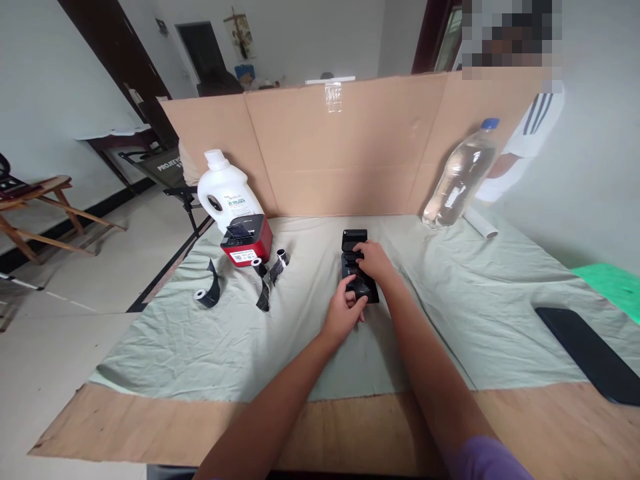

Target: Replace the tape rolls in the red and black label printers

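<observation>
A small black device with a flip-up lid (355, 236), perhaps a handheld printer, lies on the cloth in front of me. Its lid stands raised at the far end. My left hand (345, 305) wraps the near left side, its thumb and fingers around the lower edge and a black strip or cover there. The fingers of my right hand (374, 260) are curled and press into the middle of the device, just below the lid. What lies under those fingertips is hidden. Left of it are black ribbon rolls on white cores (209, 295).
A red and black box-shaped printer (255, 241) and a white jug (230, 190) stand at the back left. A water bottle (463, 177) leans on the cardboard screen (345, 153) beside a white tube (481, 223). A phone (590, 353) lies right. A person stands behind the screen.
</observation>
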### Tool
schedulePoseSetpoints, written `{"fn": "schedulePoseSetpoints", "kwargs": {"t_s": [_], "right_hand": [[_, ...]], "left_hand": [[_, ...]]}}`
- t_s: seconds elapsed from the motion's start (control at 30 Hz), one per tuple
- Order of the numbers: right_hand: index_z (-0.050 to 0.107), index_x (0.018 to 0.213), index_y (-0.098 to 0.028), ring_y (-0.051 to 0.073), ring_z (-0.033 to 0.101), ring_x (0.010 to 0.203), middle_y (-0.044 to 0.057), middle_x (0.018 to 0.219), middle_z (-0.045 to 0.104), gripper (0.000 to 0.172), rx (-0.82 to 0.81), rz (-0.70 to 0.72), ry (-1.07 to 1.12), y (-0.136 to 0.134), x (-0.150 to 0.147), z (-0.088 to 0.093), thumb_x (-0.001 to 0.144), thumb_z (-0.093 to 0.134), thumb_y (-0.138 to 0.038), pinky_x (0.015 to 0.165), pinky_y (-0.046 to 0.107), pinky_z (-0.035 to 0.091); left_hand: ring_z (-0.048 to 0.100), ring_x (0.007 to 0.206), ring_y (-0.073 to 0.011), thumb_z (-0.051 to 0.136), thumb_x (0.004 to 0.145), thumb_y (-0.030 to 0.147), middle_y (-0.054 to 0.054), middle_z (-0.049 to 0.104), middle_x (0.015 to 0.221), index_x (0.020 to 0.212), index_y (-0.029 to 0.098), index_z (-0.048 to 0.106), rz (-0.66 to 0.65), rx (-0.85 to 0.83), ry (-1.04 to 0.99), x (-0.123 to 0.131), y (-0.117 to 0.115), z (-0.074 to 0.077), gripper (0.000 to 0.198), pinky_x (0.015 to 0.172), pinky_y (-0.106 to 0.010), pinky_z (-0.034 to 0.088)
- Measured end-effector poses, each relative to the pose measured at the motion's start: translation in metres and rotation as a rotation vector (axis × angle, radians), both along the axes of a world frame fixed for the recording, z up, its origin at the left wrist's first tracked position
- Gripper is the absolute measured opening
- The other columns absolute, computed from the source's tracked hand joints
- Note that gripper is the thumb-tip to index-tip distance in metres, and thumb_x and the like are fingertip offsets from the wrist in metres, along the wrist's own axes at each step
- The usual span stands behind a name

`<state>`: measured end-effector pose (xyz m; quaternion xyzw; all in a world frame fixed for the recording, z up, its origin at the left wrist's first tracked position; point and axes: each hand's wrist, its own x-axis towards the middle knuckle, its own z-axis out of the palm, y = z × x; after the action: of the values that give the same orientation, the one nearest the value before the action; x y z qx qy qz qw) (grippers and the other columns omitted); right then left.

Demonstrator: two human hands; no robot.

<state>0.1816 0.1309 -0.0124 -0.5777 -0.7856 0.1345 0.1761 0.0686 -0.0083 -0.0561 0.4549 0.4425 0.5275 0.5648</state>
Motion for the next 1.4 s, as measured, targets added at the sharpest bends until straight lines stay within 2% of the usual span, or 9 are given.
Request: {"fn": "schedulePoseSetpoints", "kwargs": {"t_s": [0.3, 0.5, 0.67, 0.87, 1.0, 1.1, 1.17, 1.3, 1.4], "right_hand": [[0.078, 0.1, -0.022, 0.031, 0.051, 0.114, 0.014, 0.12, 0.057, 0.021, 0.016, -0.16, 0.013, -0.009, -0.007, 0.005, 0.083, 0.067, -0.015, 0.092, 0.04, 0.046], [0.08, 0.094, -0.025, 0.03, 0.052, 0.109, 0.013, 0.114, 0.057, 0.019, 0.067, -0.19, 0.081, -0.008, -0.007, -0.004, 0.079, 0.072, -0.017, 0.089, 0.041, 0.05], [0.081, 0.09, -0.026, 0.027, 0.055, 0.105, 0.01, 0.11, 0.061, 0.017, 0.036, -0.25, 0.15, -0.007, -0.005, -0.006, 0.076, 0.075, -0.02, 0.088, 0.038, 0.051], [0.081, 0.097, -0.028, 0.026, 0.061, 0.103, 0.009, 0.117, 0.062, 0.022, -0.095, -0.248, 0.155, -0.004, 0.001, -0.002, 0.076, 0.076, -0.026, 0.094, 0.04, 0.049], [0.078, 0.099, -0.02, 0.023, 0.062, 0.097, 0.01, 0.113, 0.065, 0.021, 0.036, -0.229, 0.278, 0.007, 0.009, -0.002, 0.081, 0.069, -0.026, 0.098, 0.037, 0.048], [0.068, 0.122, -0.018, 0.022, 0.062, 0.093, 0.012, 0.123, 0.066, 0.038, 0.176, -0.199, 0.412, 0.015, 0.014, -0.002, 0.086, 0.059, -0.023, 0.097, 0.039, 0.048], [0.061, 0.134, -0.018, 0.021, 0.062, 0.091, 0.011, 0.13, 0.066, 0.047, 0.175, -0.132, 0.47, 0.018, 0.015, -0.002, 0.087, 0.056, -0.021, 0.095, 0.039, 0.05], [0.062, 0.133, -0.018, 0.019, 0.063, 0.088, 0.011, 0.124, 0.068, 0.046, 0.121, -0.103, 0.481, 0.018, 0.017, -0.003, 0.088, 0.055, -0.024, 0.091, 0.038, 0.052], [0.062, 0.133, -0.017, 0.022, 0.063, 0.106, 0.014, 0.135, 0.061, 0.047, 0.126, -0.03, 0.486, 0.017, 0.016, -0.004, 0.088, 0.056, -0.025, 0.093, 0.038, 0.053]], "left_hand": [[0.052, 0.043, -0.0069, 0.074, 0.08, 0.043, 0.002, 0.068, 0.078, 0.142, 0.018, 0.039, 0.016, 0.007, 0.019, -0.001, 0.002, -0.005, 0.075, 0.045, -0.02, 0.039], [0.059, 0.051, -0.0105, 0.071, 0.081, 0.041, 0.006, 0.058, 0.064, 0.114, 0.017, 0.058, 0.027, 0.035, 0.074, 0.0, 0.003, -0.004, 0.043, 0.048, -0.02, 0.041], [0.06, 0.052, -0.0116, 0.068, 0.082, 0.041, 0.008, 0.049, 0.057, 0.103, 0.018, 0.06, 0.026, 0.074, 0.094, 0.0, 0.002, -0.003, 0.032, 0.049, -0.021, 0.042], [0.058, 0.05, -0.0104, 0.068, 0.081, 0.04, 0.008, 0.05, 0.057, 0.101, 0.018, 0.06, 0.023, 0.059, 0.093, 0.0, 0.002, -0.004, 0.031, 0.049, -0.021, 0.042], [0.061, 0.055, -0.0118, 0.069, 0.08, 0.041, 0.008, 0.05, 0.059, 0.101, 0.018, 0.06, 0.023, 0.061, 0.087, 0.0, 0.002, -0.004, 0.032, 0.05, -0.021, 0.044], [0.057, 0.05, -0.0097, 0.068, 0.081, 0.04, 0.006, 0.056, 0.063, 0.102, 0.018, 0.06, 0.009, 0.055, 0.102, -0.001, 0.001, -0.005, 0.031, 0.047, -0.02, 0.041], [0.052, 0.046, -0.0077, 0.066, 0.082, 0.038, 0.004, 0.061, 0.066, 0.102, 0.018, 0.06, -0.005, 0.052, 0.105, -0.002, 0.001, -0.005, 0.029, 0.046, -0.02, 0.039], [0.051, 0.045, -0.0076, 0.066, 0.081, 0.037, 0.004, 0.061, 0.062, 0.092, 0.018, 0.062, -0.019, 0.048, 0.109, -0.003, 0.002, -0.004, 0.023, 0.048, -0.02, 0.04], [0.052, 0.046, -0.0089, 0.066, 0.079, 0.035, 0.004, 0.059, 0.056, 0.087, 0.017, 0.063, -0.032, 0.043, 0.103, -0.003, 0.002, -0.005, 0.02, 0.049, -0.021, 0.042]]}}
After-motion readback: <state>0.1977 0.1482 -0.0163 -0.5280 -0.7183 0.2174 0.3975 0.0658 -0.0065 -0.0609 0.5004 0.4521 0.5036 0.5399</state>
